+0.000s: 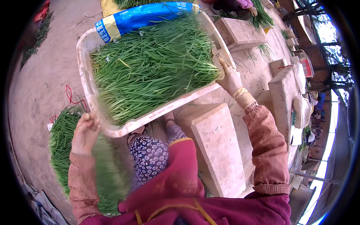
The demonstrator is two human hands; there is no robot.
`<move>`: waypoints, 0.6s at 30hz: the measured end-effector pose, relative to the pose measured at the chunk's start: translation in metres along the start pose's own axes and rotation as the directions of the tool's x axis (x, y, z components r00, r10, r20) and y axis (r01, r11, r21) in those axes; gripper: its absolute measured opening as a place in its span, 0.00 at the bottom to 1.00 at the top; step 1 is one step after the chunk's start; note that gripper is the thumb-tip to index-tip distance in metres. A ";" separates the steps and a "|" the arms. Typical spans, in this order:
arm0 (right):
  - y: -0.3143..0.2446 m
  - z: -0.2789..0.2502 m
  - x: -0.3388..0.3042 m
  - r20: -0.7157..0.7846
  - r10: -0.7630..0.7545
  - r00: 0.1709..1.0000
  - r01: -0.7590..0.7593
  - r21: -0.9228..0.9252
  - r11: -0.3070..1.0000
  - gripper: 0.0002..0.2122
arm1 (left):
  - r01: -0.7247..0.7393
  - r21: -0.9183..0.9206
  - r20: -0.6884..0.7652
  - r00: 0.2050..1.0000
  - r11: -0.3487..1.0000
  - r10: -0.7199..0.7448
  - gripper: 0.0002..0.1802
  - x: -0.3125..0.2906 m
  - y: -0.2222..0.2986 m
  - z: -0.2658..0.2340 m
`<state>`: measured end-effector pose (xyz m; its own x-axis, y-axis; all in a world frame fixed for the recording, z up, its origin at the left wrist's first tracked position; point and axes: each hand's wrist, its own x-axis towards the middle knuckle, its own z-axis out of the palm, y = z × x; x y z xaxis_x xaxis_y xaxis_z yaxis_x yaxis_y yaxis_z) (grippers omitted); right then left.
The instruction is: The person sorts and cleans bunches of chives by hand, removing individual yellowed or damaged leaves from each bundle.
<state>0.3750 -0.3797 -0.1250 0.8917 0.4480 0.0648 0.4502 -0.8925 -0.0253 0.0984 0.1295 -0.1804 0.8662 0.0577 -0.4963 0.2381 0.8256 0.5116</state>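
Observation:
A white plastic crate (83, 75) is held in front of me, full of long green chives (150, 63). At its near left corner, my left hand (86, 131) has its fingers curled at the rim. My right hand (230, 79), in a pale glove, grips the right wall, some fingers over the rim beside the pale stem ends. Over the crate's far end lies a blue printed plastic sack (146, 17). Below my left forearm, a large pile of chives (62, 146) rests on the ground, partly hidden by the arm.
Stone blocks stand close by on the right: one near block (213, 142), a farther one (240, 32), and another (283, 92). A red string (71, 95) lies by the chive pile. At the top right, another person's hand (254, 12) is at a bunch of chives (262, 18).

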 end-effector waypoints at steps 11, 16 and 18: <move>0.024 0.086 0.065 0.515 0.144 0.845 0.023 -0.305 0.952 0.59 | 0.102 -0.016 -0.069 0.992 0.995 -0.103 0.27 0.039 -0.024 0.050; 0.025 0.099 0.072 0.576 0.214 0.789 -0.017 -0.329 0.944 0.61 | 0.137 0.033 -0.107 0.985 0.990 -0.132 0.26 0.052 -0.022 0.072; 0.027 0.099 0.075 0.575 0.194 0.794 0.011 -0.334 0.942 0.61 | 0.138 0.056 -0.089 0.987 0.989 -0.133 0.26 0.062 -0.025 0.076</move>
<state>0.4588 -0.3648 -0.2192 0.8227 0.2121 -0.5275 0.4190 -0.8533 0.3103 0.1799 0.0703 -0.1709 0.7842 -0.0029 -0.6204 0.3800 0.7928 0.4766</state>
